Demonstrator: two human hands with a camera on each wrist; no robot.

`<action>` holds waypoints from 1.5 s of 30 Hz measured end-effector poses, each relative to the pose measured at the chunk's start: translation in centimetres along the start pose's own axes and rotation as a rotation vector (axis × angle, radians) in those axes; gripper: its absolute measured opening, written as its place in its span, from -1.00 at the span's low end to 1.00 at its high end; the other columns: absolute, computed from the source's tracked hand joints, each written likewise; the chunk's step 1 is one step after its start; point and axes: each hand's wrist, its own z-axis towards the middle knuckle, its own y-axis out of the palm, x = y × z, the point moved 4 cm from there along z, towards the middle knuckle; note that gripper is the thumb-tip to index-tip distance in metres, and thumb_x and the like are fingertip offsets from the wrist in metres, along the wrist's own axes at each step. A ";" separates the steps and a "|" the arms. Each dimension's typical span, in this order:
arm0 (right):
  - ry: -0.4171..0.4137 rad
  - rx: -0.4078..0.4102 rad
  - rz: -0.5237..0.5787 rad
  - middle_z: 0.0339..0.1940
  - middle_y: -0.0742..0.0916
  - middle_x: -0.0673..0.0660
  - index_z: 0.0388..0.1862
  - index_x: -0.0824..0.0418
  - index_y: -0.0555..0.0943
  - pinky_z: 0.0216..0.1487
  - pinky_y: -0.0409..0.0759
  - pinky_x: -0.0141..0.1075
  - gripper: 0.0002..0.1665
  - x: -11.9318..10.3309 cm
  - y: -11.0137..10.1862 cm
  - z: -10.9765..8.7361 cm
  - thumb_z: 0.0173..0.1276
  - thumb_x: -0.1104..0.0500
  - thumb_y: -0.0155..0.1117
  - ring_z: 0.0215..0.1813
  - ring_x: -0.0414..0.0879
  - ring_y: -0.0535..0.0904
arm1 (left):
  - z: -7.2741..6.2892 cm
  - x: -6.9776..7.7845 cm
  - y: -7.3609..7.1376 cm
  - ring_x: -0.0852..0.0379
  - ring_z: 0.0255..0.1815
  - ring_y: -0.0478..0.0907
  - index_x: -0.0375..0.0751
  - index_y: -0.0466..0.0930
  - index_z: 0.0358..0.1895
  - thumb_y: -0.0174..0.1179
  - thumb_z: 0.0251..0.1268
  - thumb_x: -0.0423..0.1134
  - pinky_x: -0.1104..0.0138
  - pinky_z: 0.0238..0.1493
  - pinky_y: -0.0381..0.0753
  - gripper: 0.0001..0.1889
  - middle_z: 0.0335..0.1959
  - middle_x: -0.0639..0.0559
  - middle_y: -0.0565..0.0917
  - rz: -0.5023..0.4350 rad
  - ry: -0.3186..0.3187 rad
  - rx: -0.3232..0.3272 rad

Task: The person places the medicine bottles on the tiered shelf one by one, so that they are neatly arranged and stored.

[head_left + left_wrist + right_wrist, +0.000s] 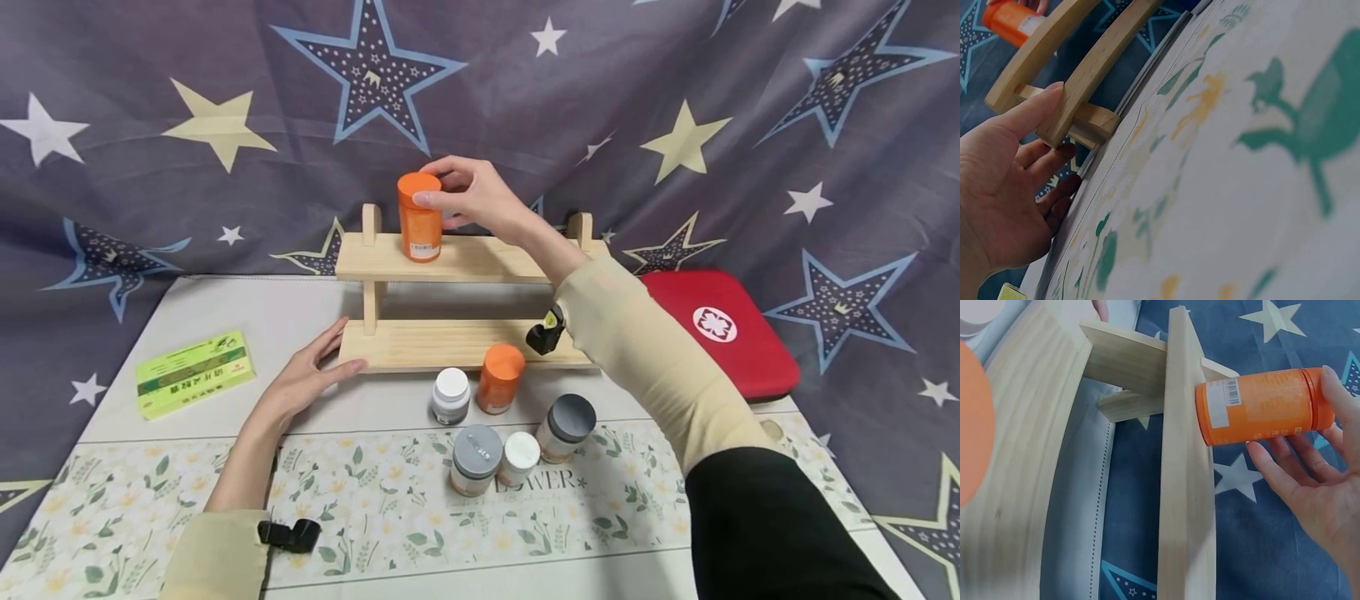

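An orange pill bottle (421, 225) with an orange lid stands upright at the left end of the upper board of a two-tier wooden shelf (480, 260). My right hand (480, 196) holds that bottle near its lid, thumb in front. In the right wrist view the bottle's (1260, 406) base meets the board. My left hand (303, 379) grips the left end of the lower board. In the left wrist view its thumb lies on the wood (1094, 69), with the fingers curled at the board's end.
Before the shelf stand another orange bottle (501, 379), a white-capped bottle (451, 396), a smaller white-capped one (519, 458) and two grey-lidded jars (477, 460) (566, 429). A green box (197, 373) lies left, a red first-aid case (720, 333) right. A star-patterned curtain (480, 100) hangs behind.
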 end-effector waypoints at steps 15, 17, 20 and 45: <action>0.035 -0.035 -0.039 0.31 0.62 0.19 0.55 0.05 0.36 0.29 0.68 0.05 -0.25 -0.1 0.0 -1.2 0.45 0.00 0.37 0.23 -0.02 0.66 | -0.1 0.3 0.1 -0.23 0.74 -0.13 0.23 -0.21 0.71 0.38 0.32 0.14 -0.22 0.65 0.05 0.08 0.72 -0.13 0.04 -0.017 0.012 -0.002; 0.034 -0.023 -0.031 0.35 0.59 0.20 0.57 0.05 0.33 0.33 0.65 0.07 -0.21 -0.1 -0.5 -1.9 0.44 -0.01 0.37 0.27 0.00 0.64 | -0.1 0.4 0.1 -0.23 0.75 -0.14 0.23 -0.22 0.71 0.38 0.32 0.15 -0.22 0.65 0.05 0.08 0.72 -0.13 0.02 -0.016 0.010 -0.002; 0.022 0.003 -0.012 0.42 0.53 0.23 0.59 0.03 0.31 0.34 0.64 0.06 -0.20 0.1 -1.5 -3.2 0.44 -0.01 0.37 0.32 0.08 0.61 | -0.1 0.4 0.1 -0.24 0.75 -0.15 0.24 -0.22 0.71 0.38 0.31 0.16 -0.22 0.65 0.04 0.09 0.73 -0.13 0.00 -0.013 0.008 0.001; -0.140 0.018 0.012 0.25 0.69 0.20 0.46 0.15 0.49 0.17 0.75 -0.19 -0.46 2.1 -6.1 -15.4 0.52 0.29 0.21 0.24 -0.02 0.68 | -0.1 0.3 0.2 -0.28 0.74 -0.19 0.22 -0.21 0.71 0.38 0.31 0.14 -0.26 0.65 0.00 0.08 0.73 -0.17 -0.02 0.003 -0.006 0.010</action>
